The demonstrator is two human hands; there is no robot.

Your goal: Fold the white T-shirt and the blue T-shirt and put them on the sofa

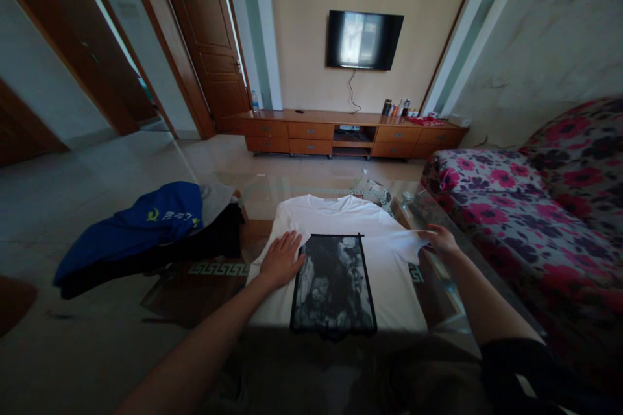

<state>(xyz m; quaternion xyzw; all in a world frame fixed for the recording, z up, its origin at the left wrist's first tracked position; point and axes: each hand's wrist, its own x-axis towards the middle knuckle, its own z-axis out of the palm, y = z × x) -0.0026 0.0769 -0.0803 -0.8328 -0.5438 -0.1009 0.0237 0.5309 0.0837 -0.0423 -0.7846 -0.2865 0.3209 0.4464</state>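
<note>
White T-shirt with black-and-white print, spread flat on glass table: left hand open, palm pressed on shirt beside the print; right hand pinching shirt's sleeve edge; blue garment heaped left of shirt.

T-shirt flat on table, left hand on its left side, right hand at its right sleeve. Clothes pile left of it, sofa right; cabinet behind, TV above.
</note>
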